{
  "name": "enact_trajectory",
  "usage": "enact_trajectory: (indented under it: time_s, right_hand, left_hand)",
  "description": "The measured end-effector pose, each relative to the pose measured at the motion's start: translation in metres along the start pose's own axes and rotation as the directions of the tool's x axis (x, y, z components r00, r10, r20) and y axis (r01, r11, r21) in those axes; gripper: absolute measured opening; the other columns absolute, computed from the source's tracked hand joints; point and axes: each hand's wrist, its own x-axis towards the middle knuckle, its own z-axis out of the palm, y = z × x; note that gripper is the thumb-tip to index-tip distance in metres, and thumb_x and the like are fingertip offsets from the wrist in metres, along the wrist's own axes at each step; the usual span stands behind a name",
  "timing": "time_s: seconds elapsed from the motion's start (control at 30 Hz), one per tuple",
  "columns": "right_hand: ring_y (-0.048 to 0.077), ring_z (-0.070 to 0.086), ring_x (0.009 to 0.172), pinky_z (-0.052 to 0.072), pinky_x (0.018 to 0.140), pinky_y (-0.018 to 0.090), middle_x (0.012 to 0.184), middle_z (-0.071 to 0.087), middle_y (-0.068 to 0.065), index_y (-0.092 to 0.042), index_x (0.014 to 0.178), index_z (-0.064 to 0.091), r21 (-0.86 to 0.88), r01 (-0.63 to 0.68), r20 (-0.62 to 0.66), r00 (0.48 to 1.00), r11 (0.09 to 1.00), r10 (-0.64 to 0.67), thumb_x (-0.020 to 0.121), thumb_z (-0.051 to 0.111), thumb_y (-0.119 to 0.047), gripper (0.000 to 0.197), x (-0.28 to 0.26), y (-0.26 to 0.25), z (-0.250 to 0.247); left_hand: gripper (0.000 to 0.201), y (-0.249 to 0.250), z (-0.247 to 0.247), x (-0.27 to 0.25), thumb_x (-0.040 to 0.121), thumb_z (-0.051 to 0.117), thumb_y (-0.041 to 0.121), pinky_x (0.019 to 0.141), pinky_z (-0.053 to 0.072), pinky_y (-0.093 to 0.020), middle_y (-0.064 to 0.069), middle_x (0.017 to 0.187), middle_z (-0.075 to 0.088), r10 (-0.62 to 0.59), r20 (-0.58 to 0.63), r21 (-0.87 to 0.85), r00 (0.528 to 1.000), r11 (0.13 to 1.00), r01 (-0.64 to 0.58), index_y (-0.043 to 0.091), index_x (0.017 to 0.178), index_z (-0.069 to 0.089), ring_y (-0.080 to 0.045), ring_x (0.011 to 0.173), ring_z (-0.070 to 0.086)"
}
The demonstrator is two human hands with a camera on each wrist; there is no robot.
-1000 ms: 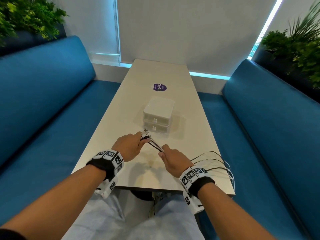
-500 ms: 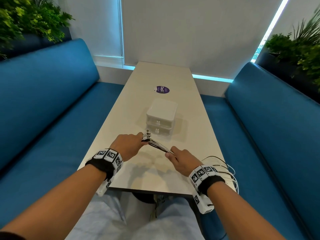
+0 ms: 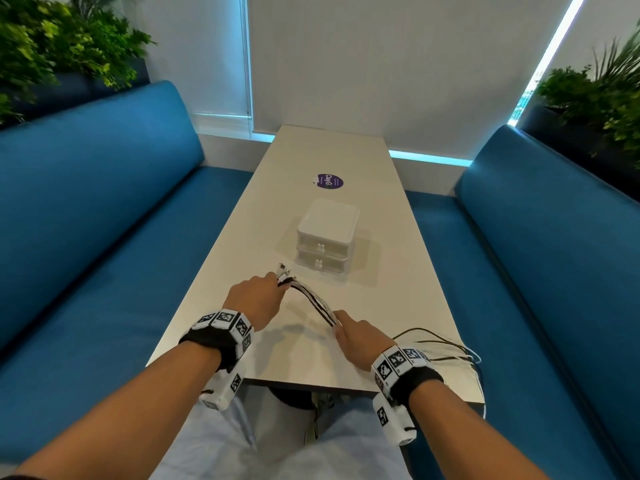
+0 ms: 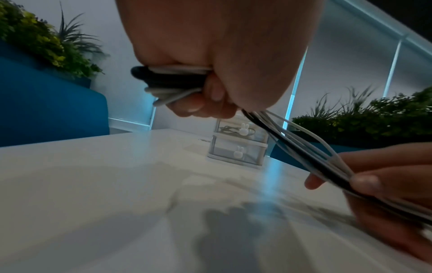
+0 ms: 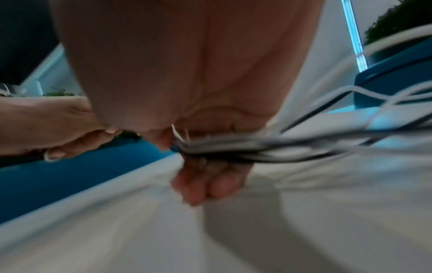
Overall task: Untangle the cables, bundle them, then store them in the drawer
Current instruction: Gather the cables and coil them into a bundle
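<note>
Several black and white cables (image 3: 313,304) run as one bunch between my hands above the near end of the table (image 3: 398,271). My left hand (image 3: 254,299) grips the bunch close to its plug ends (image 3: 283,270), fingers curled round the cables (image 4: 173,81). My right hand (image 3: 360,336) pinches the same bunch (image 5: 233,147) further along. Behind it the loose lengths (image 3: 446,348) spread over the table's near right corner and droop off the edge. The small white two-drawer box (image 3: 327,237) stands just beyond my hands, both drawers closed; a cable shows inside its upper drawer (image 4: 230,129).
A purple round sticker (image 3: 330,181) lies on the table past the drawer box. Blue benches (image 3: 104,230) line both sides, with plants (image 3: 62,46) behind their backrests. My knees sit under the near table edge.
My right hand has slid back along the bunch toward the right, so a longer stretch of cable spans between my hands. The left hand keeps its grip near the plugs.
</note>
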Motion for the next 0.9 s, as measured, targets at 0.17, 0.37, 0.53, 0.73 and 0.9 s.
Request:
enact_trajectory:
  time_s: [0.17,0.37,0.53,0.73,0.9]
  right_hand:
    - [0.030,0.064,0.095,0.049,0.083,0.037,0.110,0.067,0.011,-0.020,0.144,0.029,0.082,0.038,-0.047,0.998,0.996,-0.034,0.101,0.043,-0.038,0.049,0.012,-0.020,-0.022]
    - [0.035,0.057,0.074,0.049,0.070,0.044,0.082,0.054,0.010,-0.011,0.114,0.038,-0.154,0.039,-0.085,0.995,0.987,-0.053,0.106,0.028,-0.039,0.030,0.007,-0.029,-0.021]
    - [0.035,0.056,0.070,0.051,0.070,0.046,0.079,0.054,0.009,-0.013,0.108,0.039,-0.172,0.059,-0.138,0.987,0.983,-0.083,0.106,0.025,-0.041,0.031,0.005,-0.026,-0.015]
    - [0.031,0.057,0.071,0.049,0.071,0.045,0.078,0.058,0.007,-0.017,0.099,0.039,0.027,0.087,-0.165,0.983,0.996,-0.082,0.106,0.027,-0.038,0.026,0.007,-0.035,-0.014]
    - [0.028,0.050,0.064,0.039,0.060,0.037,0.086,0.064,0.019,-0.007,0.114,0.051,0.014,0.134,-0.117,0.984,0.991,-0.131,0.104,0.035,-0.021,0.024,0.013,-0.057,-0.016]
  left_hand:
    - [0.047,0.006,-0.002,0.001,0.103,0.025,0.053,0.064,0.041,-0.035,-0.008,0.094,0.066,0.064,-0.018,-0.011,0.998,0.998,-0.064,0.013,0.107,0.050,-0.030,0.076,0.059]
    - [0.049,-0.006,-0.014,0.007,0.102,0.025,0.057,0.059,0.039,-0.034,-0.006,0.088,0.066,0.069,-0.113,0.064,0.991,0.996,-0.062,0.015,0.108,0.050,-0.027,0.069,0.056]
    - [0.049,0.001,-0.016,0.001,0.103,0.025,0.056,0.061,0.038,-0.035,-0.006,0.091,0.066,0.008,-0.067,-0.014,0.998,1.000,-0.008,0.014,0.108,0.049,-0.026,0.069,0.050]
    - [0.082,0.023,0.011,-0.003,0.087,0.016,0.080,0.081,0.048,-0.041,-0.010,0.096,0.065,-0.053,0.137,-0.621,0.989,0.773,0.127,0.012,0.111,0.054,-0.030,0.085,0.061]
    - [0.086,0.048,0.015,-0.006,0.070,0.044,0.093,0.059,0.042,-0.032,-0.009,0.071,0.057,0.034,0.171,-0.852,0.985,0.507,0.130,0.012,0.099,0.049,-0.022,0.058,0.059]
